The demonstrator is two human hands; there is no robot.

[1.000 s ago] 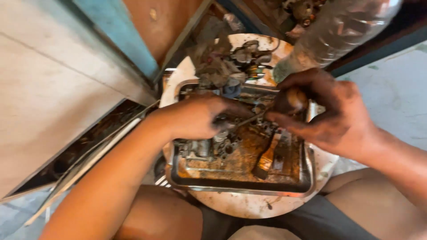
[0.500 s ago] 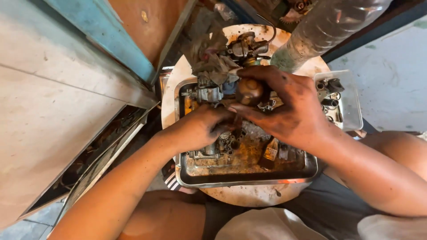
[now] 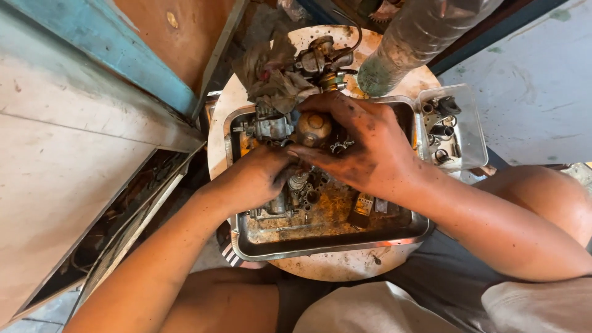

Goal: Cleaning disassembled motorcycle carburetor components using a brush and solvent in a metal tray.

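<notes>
A dirty metal tray (image 3: 333, 242) sits on a round white stool top (image 3: 345, 266) between my knees. It holds greasy engine parts in brown liquid. My left hand (image 3: 254, 177) grips a grey metal carburettor body (image 3: 295, 191) in the tray's middle. My right hand (image 3: 364, 148), smeared black, reaches over the tray. Its fingers close around a tool with a rounded brown wooden knob (image 3: 313, 126), whose tip points down at the part under my left hand.
A clear plastic box (image 3: 453, 126) of small metal fittings stands right of the tray. A dirty rag (image 3: 271, 71) and another carburettor piece (image 3: 320, 61) lie behind it, beside a plastic bottle (image 3: 419, 37). A wooden panel (image 3: 80, 154) rises at the left.
My right hand has moved left from the tray's right edge to over its middle, still on the knobbed tool. The view widened, and the plastic box came into sight.
</notes>
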